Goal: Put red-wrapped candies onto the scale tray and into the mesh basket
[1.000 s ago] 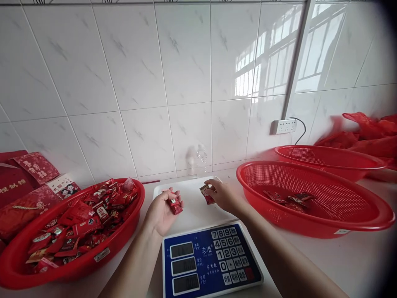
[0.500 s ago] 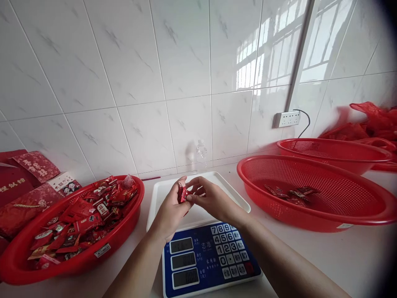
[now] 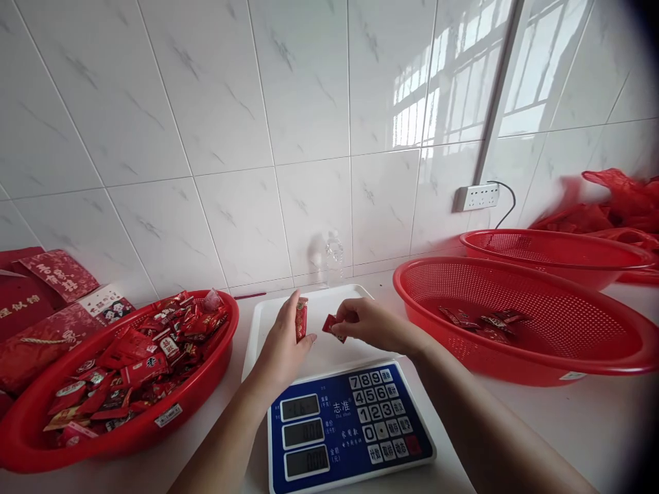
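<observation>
- Right-hand basket (image 3: 540,302): the largest thing here, beyond and to the right of the right hand, with a few packets (image 3: 497,322) on its floor. It stands close by, probably so that hand can reach into it easily.
- Left-hand basket (image 3: 206,381): outward of the left hand, heaped with mostly red packets (image 3: 134,370). Its place beside the forearm seems meant for short reaches too.
- Scale (image 3: 350,425): its blue panel lies nearer the wearer than both hands, probably turned this way for reading; its white tray (image 3: 355,351) spreads beneath them.
- Left hand (image 3: 281,350): half-curled, palm turned inward, thumb apart from the raised fingers. It seems to serve as a holder, leaving the other hand free for single pieces.
- Right hand (image 3: 371,322): fingertips pinched together on one packet, a grip that suits something so little.
- Slim red packet (image 3: 301,319): upright against the left hand's inner side; whether more lie behind it I cannot tell.
- Small red packet (image 3: 329,324): tilted in the right fingertips, just inward of that hand, apart from the left.
</observation>
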### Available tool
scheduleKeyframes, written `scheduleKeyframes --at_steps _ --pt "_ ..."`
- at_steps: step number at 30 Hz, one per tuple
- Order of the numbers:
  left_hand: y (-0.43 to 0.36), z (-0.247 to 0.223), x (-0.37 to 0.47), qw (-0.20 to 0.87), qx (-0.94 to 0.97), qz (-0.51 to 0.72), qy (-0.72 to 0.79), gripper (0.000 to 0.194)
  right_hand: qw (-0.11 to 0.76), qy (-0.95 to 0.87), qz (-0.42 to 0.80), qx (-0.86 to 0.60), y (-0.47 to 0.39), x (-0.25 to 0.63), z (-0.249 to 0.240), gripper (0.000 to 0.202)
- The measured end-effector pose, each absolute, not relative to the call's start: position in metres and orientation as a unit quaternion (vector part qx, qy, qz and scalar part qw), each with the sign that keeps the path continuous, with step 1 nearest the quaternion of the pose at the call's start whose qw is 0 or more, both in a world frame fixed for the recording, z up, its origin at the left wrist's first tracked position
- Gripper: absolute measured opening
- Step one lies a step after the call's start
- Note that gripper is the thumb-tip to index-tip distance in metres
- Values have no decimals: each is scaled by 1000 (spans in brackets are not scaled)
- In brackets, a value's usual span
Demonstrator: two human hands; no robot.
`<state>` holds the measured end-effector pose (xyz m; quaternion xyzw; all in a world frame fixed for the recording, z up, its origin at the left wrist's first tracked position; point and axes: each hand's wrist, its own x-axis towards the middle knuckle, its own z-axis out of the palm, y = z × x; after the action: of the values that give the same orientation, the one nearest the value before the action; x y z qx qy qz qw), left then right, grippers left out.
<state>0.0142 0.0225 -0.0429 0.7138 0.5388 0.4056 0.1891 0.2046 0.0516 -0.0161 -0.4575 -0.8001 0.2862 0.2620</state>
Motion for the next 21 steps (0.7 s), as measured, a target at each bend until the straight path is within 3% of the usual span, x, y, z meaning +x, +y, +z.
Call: scheduleKeyframes --at_steps 4,7,11,17,21 --pt "22 -42 8 107 768 311 549 44 246 -826 147 -486 51 204 -23 17" --pt "20 -38 4 90 798 249 541 26 224 -839 108 -484 51 206 -22 20" --pt "19 -37 3 85 819 206 528 30 182 -855 94 -477 57 206 -26 23" --pt "21 -43 4 62 839 206 500 43 218 -879 69 -418 62 199 -39 40" --pt "18 -40 6 55 832 234 500 44 242 -875 65 -415 55 196 -33 32"
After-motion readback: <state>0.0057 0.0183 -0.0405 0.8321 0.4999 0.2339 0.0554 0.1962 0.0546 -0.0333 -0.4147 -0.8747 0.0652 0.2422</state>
